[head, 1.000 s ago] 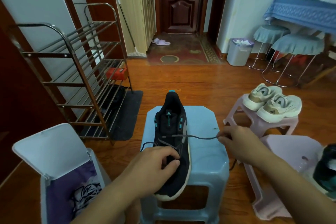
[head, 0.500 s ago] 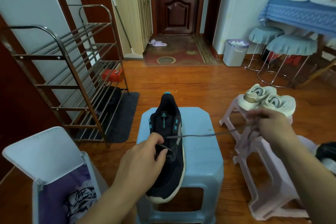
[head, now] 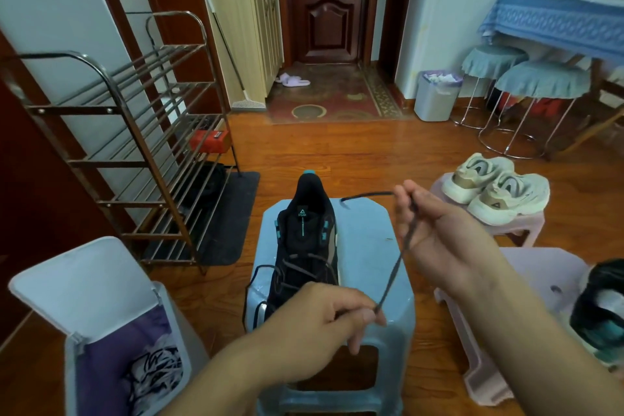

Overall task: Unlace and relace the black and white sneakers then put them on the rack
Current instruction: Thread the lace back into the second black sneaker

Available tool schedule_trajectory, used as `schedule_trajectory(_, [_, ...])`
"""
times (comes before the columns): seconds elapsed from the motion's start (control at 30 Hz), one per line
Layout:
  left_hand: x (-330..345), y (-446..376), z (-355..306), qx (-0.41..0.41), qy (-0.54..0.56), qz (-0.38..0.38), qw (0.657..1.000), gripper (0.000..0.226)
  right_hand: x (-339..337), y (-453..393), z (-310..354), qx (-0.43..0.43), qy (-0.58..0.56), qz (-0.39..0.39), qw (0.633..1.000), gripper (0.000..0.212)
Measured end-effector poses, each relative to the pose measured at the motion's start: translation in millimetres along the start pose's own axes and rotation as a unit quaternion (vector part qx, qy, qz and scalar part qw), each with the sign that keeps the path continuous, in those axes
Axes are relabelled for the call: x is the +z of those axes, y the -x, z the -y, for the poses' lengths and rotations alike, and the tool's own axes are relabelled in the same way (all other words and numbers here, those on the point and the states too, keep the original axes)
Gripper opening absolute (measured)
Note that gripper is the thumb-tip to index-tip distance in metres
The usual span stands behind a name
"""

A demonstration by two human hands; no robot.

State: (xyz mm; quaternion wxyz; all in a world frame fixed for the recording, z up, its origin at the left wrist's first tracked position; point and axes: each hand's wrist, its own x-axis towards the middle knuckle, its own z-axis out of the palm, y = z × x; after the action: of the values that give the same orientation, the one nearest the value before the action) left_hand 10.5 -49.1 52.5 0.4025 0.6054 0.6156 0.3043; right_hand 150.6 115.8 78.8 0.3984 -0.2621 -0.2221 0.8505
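Note:
A black sneaker with teal accents lies on the blue stool, heel pointing away from me. Its dark lace runs slack from my left hand up to my right hand. My left hand pinches the lace just above the shoe's toe end. My right hand is raised to the right of the shoe and pinches the lace near its free end, which sticks out to the left. The second black sneaker sits on a pink stool at the right edge, partly cut off. The metal shoe rack stands at the left.
A white bin with its lid open stands at the lower left. A pair of cream sneakers rests on another pink stool behind my right hand. A dark mat lies by the rack. A grey waste bin and covered stools stand farther back.
My right hand has come back from the far right toward the shoe and risen, so the taut lace now hangs slack. My left hand has moved off the eyelets and pinches the lace.

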Motion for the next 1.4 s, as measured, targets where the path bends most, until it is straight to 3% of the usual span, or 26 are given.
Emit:
schedule_trajectory(0.1, [-8.8, 6.7, 4.3, -0.022, -0.042, 0.08, 0.996, 0.024, -25.4, -25.2, 28.5, -0.027, 0.099, -0.127, 0.986, 0.025])
schedule_trajectory(0.17, [-12.2, 9.5, 7.1, -0.037, -0.054, 0.096, 0.993, 0.023, -37.0, -36.9, 47.1, -0.037, 0.196, -0.237, 0.951, 0.029])
schedule_trajectory(0.23, [-12.2, 11.1, 7.2, -0.044, -0.054, 0.101, 0.992, 0.024, -47.7, -46.8, 55.3, -0.055, 0.271, -0.29, 0.916, 0.029])
schedule_trajectory(0.27, [-11.4, 11.4, 7.7, -0.046, -0.053, 0.1, 0.992, 0.025, -55.3, -52.6, 55.0, -0.082, 0.347, -0.292, 0.887, 0.029])
schedule_trajectory(0.33, [-8.5, 10.0, 8.3, -0.043, -0.058, 0.069, 0.995, 0.022, -66.7, -61.3, 48.1, -0.135, 0.56, -0.276, 0.77, 0.04])
schedule_trajectory(0.37, [-8.0, 8.3, 9.5, -0.033, -0.066, 0.023, 0.997, 0.024, -65.6, -61.7, 42.0, -0.142, 0.636, -0.258, 0.713, 0.046])
schedule_trajectory(0.43, [-11.0, 2.5, 13.5, -0.008, -0.061, -0.135, 0.989, 0.023, -58.0, -61.0, 25.5, -0.124, 0.701, -0.196, 0.674, 0.058])
schedule_trajectory(0.5, [-20.3, -5.5, 19.1, -0.026, -0.06, -0.294, 0.954, 0.016, -40.5, -51.2, 7.9, -0.116, 0.716, -0.125, 0.677, 0.069])
schedule_trajectory(0.53, [-26.1, -10.4, 20.8, -0.055, -0.076, -0.329, 0.94, 0.015, -35.1, -46.3, -0.9, -0.109, 0.714, -0.081, 0.687, 0.068])
schedule_trajectory(0.6, [-32.6, -21.0, 29.6, -0.105, -0.13, -0.32, 0.932, 0.016, -25.5, -36.6, -17.5, -0.071, 0.664, -0.03, 0.744, 0.052])
schedule_trajectory(0.67, [-31.7, -29.0, 36.2, -0.133, -0.156, -0.289, 0.935, 0.019, -21.3, -30.9, -31.1, -0.011, 0.593, -0.028, 0.805, 0.043])
schedule_trajectory(0.77, [-29.4, -34.6, 38.0, -0.139, -0.157, -0.281, 0.936, 0.022, -16.1, -13.3, -46.7, 0.058, 0.551, -0.006, 0.833, 0.024])
schedule_trajectory(0.9, [-37.9, -37.6, 35.5, -0.145, -0.171, -0.272, 0.936, 0.02, -15.0, -6.4, -53.7, 0.061, 0.557, 0.038, 0.827, 0.047])
schedule_trajectory(1.0, [-43.0, -40.8, 33.2, -0.151, -0.253, -0.255, 0.921, 0.02, -16.3, -10.8, -60.5, 0.016, 0.579, 0.034, 0.815, 0.027])
schedule_trajectory(1.1, [-42.5, -43.4, 31.5, -0.139, -0.312, -0.256, 0.904, 0.02, -16.9, -15.6, -63.7, -0.017, 0.549, 0.028, 0.835, 0.023])
schedule_trajectory(1.2, [-42.7, -45.8, 35.0, -0.14, -0.306, -0.253, 0.907, 0.018, -13.8, -16.3, -60.5, -0.055, 0.594, 0.022, 0.802, 0.028])
schedule_trajectory(1.33, [-43.0, -46.4, 41.1, -0.142, -0.239, -0.263, 0.924, 0.014, -19.4, -17.2, -63.2, -0.042, 0.67, 0.024, 0.741, 0.033])
schedule_trajectory(1.4, [-40.3, -45.5, 41.4, -0.14, -0.24, -0.275, 0.92, 0.014, -21.3, -17.6, -65.7, -0.037, 0.67, 0.02, 0.742, 0.028])
